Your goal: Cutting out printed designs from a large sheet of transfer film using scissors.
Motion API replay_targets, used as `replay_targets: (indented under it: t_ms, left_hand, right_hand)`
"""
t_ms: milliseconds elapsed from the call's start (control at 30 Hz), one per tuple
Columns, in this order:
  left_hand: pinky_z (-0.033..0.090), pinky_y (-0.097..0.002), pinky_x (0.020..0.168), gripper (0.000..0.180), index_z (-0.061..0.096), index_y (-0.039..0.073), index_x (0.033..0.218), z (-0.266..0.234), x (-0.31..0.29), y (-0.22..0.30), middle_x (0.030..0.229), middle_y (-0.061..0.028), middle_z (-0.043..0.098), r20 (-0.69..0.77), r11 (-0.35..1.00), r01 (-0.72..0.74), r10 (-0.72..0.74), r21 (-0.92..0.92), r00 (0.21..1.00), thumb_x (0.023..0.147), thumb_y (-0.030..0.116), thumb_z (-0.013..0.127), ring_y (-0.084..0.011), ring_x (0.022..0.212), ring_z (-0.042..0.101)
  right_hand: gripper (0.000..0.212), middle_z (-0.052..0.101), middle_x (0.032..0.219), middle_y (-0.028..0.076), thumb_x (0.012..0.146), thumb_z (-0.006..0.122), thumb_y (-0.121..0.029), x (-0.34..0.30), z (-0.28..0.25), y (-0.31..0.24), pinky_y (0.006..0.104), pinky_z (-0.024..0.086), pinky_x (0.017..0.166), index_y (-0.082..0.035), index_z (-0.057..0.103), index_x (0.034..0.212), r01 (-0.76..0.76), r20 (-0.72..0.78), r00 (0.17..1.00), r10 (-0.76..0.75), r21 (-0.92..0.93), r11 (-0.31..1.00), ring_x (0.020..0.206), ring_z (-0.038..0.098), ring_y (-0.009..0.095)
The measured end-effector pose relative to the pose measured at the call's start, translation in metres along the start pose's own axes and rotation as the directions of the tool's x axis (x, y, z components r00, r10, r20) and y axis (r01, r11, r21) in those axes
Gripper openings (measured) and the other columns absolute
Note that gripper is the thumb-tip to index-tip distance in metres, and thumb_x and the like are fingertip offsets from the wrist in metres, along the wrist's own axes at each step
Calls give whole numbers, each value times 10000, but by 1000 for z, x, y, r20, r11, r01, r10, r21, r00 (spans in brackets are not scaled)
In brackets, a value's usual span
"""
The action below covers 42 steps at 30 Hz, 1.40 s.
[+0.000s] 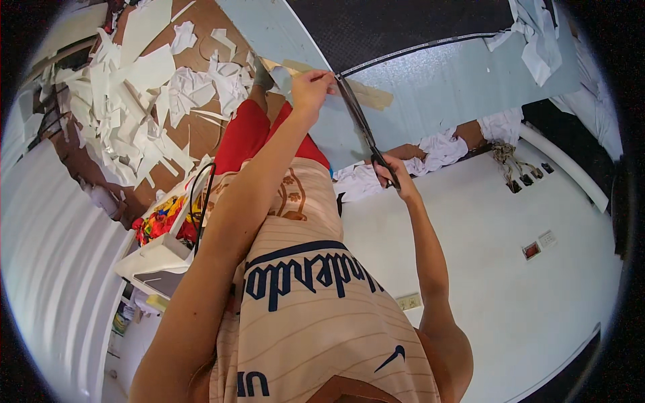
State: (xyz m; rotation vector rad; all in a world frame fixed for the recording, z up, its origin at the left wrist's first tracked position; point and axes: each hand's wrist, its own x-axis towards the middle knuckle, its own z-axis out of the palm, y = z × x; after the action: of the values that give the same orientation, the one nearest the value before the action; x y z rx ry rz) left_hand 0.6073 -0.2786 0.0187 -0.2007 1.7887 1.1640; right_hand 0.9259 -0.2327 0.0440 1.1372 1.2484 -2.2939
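Note:
My left hand [312, 92] is closed in a pinch, its fingertips at the near end of a narrow dark strip with pale marks [423, 47], which looks like a tape measure. That strip runs rightward along the edge of a black sheet [403, 23]. In my right hand [398, 178] is a pair of dark scissors [359, 117], fingers around the handles. Their long blades slant up and left, tips close to my left fingertips. Whether the blades are parted is hard to tell. Under them, tan tape [369, 96] lies on the pale blue table surface [430, 87].
White scraps [127, 101] are heaped over the brown floor at left. White cloth [440, 154] is bunched along the table's near right edge, and more [537, 43] hangs at the far right. A box of colourful pieces [164, 221] stands left. Wires [510, 164] stick out of the white wall.

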Motion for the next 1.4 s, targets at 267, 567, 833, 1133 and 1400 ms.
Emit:
replay_targets:
  t_ms: [267,567,833,1133,1400]
  left_hand:
    - [525,-260,631,152,763,-29,1014,3,5,-1,908,-83,765,-16,999,-40,40,9,999,943,53,657,-135,743,685]
    - [565,-288,690,147,748,-54,1014,1,9,-1,901,-105,750,-59,999,-24,26,36,998,953,33,646,-164,741,673]
    - [550,-291,680,146,748,-41,1015,1,8,-3,905,-103,755,-30,999,-30,31,20,999,946,32,643,-161,716,674]
    - [522,-279,628,153,761,-28,993,-1,5,2,879,-91,764,-35,999,-13,14,36,999,928,28,635,-148,679,682]
    - [472,-273,602,151,764,16,1020,0,9,-3,901,-66,771,-36,998,-10,13,68,999,940,68,647,-135,701,699]
  right_hand:
    - [239,489,667,-72,998,707,-280,6,-3,6,218,383,520,-84,597,915,-12,-9,1000,12,-26,1000,570,467,36]
    - [265,502,662,-59,969,766,-289,19,3,-16,230,378,511,-76,625,902,-17,-31,999,16,-37,999,559,471,42]
    - [371,419,662,-65,912,849,-213,26,13,-13,261,301,537,-59,551,752,6,-135,991,-22,-122,993,607,390,51]
    - [474,346,679,-60,865,892,-269,25,23,-7,292,260,571,-32,510,715,39,-231,967,-106,-276,960,657,324,84]
    - [498,374,661,-49,867,887,-283,24,23,-4,293,313,577,-9,508,695,39,-264,958,-114,-273,961,658,350,96]
